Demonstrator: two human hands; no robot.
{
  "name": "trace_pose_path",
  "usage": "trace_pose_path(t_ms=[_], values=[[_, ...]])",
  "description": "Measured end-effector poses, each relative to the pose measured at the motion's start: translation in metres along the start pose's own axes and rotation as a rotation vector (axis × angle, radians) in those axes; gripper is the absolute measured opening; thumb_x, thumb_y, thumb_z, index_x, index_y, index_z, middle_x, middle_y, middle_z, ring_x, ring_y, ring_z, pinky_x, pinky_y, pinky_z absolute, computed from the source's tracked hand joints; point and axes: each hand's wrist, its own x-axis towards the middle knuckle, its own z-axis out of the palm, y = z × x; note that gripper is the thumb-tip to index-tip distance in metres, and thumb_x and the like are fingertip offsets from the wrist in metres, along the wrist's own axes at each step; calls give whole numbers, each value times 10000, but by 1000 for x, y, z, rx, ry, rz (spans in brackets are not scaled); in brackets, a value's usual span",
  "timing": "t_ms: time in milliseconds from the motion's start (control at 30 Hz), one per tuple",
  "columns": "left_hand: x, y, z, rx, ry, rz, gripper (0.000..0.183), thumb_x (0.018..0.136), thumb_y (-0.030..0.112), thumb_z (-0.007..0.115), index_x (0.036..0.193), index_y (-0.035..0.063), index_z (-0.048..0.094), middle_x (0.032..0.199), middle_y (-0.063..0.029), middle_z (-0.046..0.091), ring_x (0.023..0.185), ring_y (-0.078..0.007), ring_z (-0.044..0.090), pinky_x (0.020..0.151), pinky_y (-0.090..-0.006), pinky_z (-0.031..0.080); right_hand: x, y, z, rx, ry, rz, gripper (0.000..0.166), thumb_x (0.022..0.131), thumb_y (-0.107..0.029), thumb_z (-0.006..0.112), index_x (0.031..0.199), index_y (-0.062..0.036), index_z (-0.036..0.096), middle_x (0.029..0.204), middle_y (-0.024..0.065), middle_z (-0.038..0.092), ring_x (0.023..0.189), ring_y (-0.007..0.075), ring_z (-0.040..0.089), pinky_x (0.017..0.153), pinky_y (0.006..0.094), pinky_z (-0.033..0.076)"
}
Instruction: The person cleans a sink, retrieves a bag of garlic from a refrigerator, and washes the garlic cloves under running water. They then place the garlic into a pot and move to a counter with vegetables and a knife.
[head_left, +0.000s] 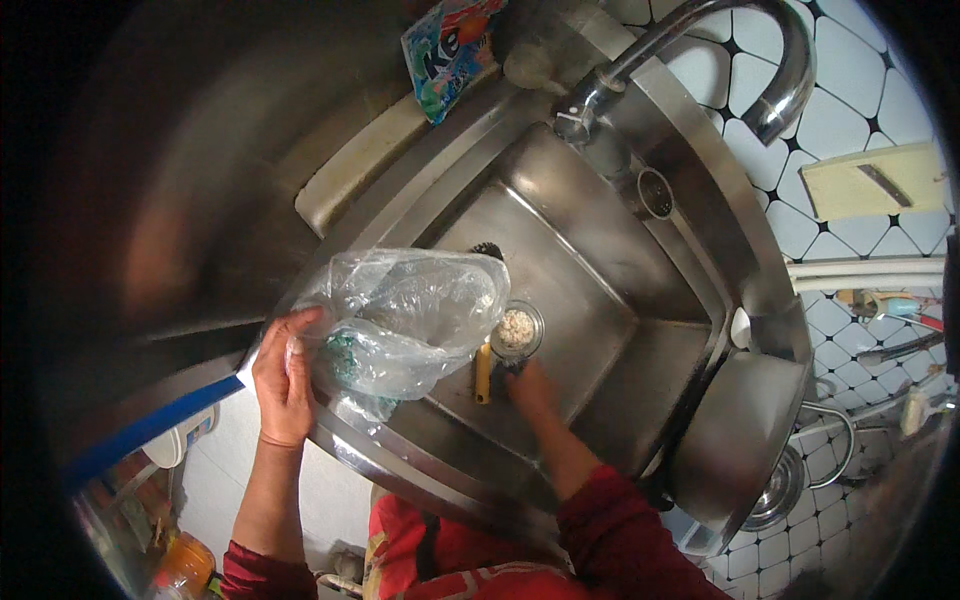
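Observation:
My left hand (289, 375) grips the rim of a clear plastic bag (427, 322) over the near left side of the stainless steel sink (577, 300). The bag hangs slack, its mouth towards the middle of the basin; green print shows on its side. Below the bag's right edge, a round metal sink strainer (538, 330) holds pale, grain-like food scraps (516, 328). My right hand (534, 390) reaches to the strainer's near edge; its blurred fingertips do not show whether they grip it. Close by lies a yellow handle (482, 375), partly under the bag.
A curved chrome faucet (795, 67) rises at the sink's far corner. A colourful printed packet (450, 56) stands on the pale ledge (367, 165) behind. A large metal pot (739, 427) is at the right edge. Black bristles (487, 250) show beyond the bag.

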Motion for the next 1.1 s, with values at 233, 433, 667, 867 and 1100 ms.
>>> trace_pose_path(t_ms=[233,433,667,867,1100], values=[[2,3,1,-3,-8,-11,340,941,234,372,1012,-13,595,984,-146,595,938,-257,564,857,-315,404,84,44,-4,568,112,218,403,741,-177,614,1059,36,487,959,214,603,868,337,602,741,431,484],[-1,2,-1,12,19,-26,340,941,238,373,1007,-11,594,986,-146,594,952,-257,560,866,-314,400,24,77,-22,-488,-730,-512,400,692,-307,633,998,-52,597,988,136,626,930,283,596,770,380,478],[-1,-5,6,-28,25,-46,363,935,251,358,1011,-19,589,1006,-148,596,975,-261,555,883,-331,393,27,-36,-4,24,-353,-232,446,770,-418,608,1027,-56,565,1024,141,612,961,333,582,801,421,467],[-3,-13,6,-119,68,-50,365,941,248,358,1013,-26,589,1014,-138,599,975,-247,549,888,-320,390,27,-26,21,521,-227,-98,311,762,-187,630,952,-4,466,766,152,594,683,250,618,578,351,480],[-4,-7,10,-149,82,-71,357,950,239,355,1023,-23,587,986,-128,597,952,-220,545,872,-301,392,-17,17,-50,1037,-228,-90,174,870,-176,533,957,-55,443,644,22,509,530,88,487,458,257,403]])
